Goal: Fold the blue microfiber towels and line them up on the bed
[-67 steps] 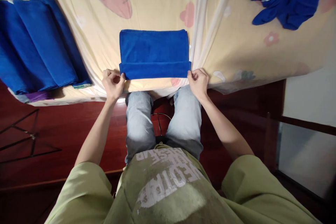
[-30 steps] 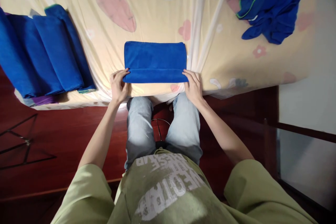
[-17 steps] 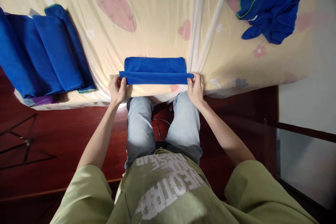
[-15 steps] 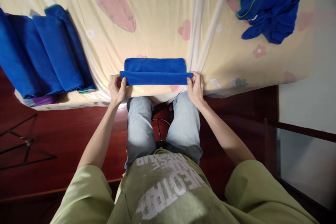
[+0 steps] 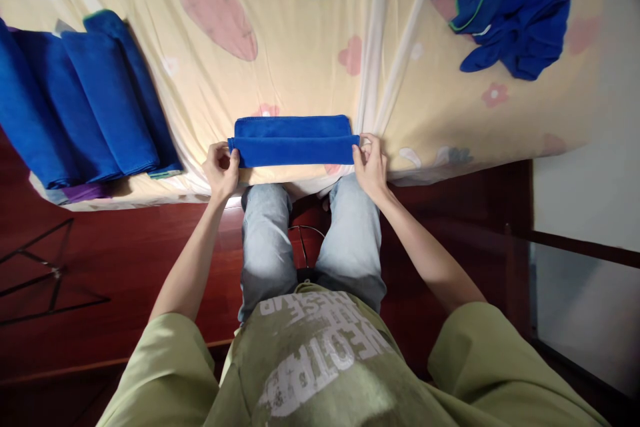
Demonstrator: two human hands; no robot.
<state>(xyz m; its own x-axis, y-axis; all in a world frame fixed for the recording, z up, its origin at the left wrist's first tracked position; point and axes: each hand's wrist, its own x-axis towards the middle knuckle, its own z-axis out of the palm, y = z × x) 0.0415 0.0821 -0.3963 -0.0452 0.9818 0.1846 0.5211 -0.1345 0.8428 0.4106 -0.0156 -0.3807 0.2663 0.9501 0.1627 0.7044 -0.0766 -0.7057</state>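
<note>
A blue towel [image 5: 295, 151], folded into a long narrow strip, lies at the near edge of the bed in front of my knees. Its near part is folded over, and a flat flap shows along the far side. My left hand [image 5: 221, 170] pinches the left end of the fold between thumb and fingers. At the opposite end, my right hand [image 5: 370, 165] grips the right corner the same way. Both thumbs are on the near side of the towel; some fingertips are hidden behind it.
Several folded blue towels [image 5: 107, 100] lie side by side on the left of the bed. A crumpled blue cloth pile [image 5: 520, 13] with green edging sits at the far right. The patterned bedsheet [image 5: 295, 47] has ridged creases. A black metal stand [image 5: 53, 273] is on the floor.
The towel and both hands have shifted slightly toward me and to the left. The folded-over front part looks a little wider, and the flap behind it narrower.
</note>
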